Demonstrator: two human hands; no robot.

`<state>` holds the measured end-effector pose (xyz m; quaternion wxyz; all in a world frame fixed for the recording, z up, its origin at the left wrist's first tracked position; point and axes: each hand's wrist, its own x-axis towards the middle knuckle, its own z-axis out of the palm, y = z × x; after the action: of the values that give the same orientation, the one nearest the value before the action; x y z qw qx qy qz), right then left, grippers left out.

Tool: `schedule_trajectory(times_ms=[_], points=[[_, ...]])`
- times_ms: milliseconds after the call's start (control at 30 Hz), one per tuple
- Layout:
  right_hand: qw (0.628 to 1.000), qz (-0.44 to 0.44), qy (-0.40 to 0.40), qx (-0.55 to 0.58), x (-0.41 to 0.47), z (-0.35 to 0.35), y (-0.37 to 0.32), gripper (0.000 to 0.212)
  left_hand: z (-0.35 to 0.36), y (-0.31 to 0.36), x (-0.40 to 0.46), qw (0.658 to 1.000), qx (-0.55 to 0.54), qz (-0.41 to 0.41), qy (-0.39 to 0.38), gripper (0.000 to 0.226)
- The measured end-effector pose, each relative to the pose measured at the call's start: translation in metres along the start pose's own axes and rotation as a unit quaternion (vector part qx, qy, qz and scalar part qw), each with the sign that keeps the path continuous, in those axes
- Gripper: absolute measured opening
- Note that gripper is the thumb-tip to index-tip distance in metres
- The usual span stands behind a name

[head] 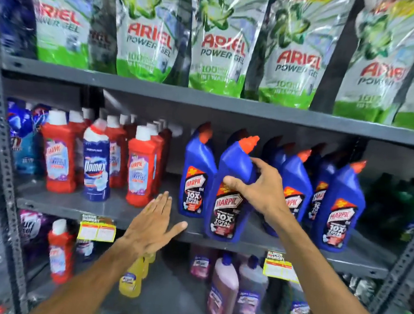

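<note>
We judge the blue bottle [229, 207] full, so fairly heavy, with stiff, slick plastic walls. The narrow waist under its bent neck is the surest hold. It is at the front edge of the middle shelf [70, 205]. Our right hand [260, 187] curls round that waist from three o'clock, thumb on the label. Our left hand [154, 223], at eight o'clock from the bottle, is flat, spread and holds nothing.

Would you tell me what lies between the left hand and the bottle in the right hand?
Another blue Harpic bottle, standing on the grey shelf, as the head view shows.
</note>
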<state>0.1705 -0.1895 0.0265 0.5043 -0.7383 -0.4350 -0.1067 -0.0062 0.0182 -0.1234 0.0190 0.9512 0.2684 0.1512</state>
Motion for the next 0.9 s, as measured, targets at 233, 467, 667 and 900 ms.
schedule_trajectory(times_ms=[233,467,667,900], points=[[0.999,0.037,-0.009,0.014,0.058,0.008,0.030,0.089,0.011,-0.002,0.029,0.994,-0.015,-0.037,-0.098,0.147],[0.997,0.055,-0.037,0.026,0.080,0.021,0.057,0.062,0.029,-0.010,0.035,0.997,0.009,-0.030,-0.071,0.144],[0.997,0.061,-0.038,0.031,0.086,0.035,0.076,0.068,0.035,-0.012,0.038,0.997,0.015,-0.030,-0.063,0.140],[0.995,0.051,-0.046,0.077,0.081,0.046,0.088,0.093,0.038,-0.015,0.039,0.998,0.015,-0.030,-0.062,0.133]])
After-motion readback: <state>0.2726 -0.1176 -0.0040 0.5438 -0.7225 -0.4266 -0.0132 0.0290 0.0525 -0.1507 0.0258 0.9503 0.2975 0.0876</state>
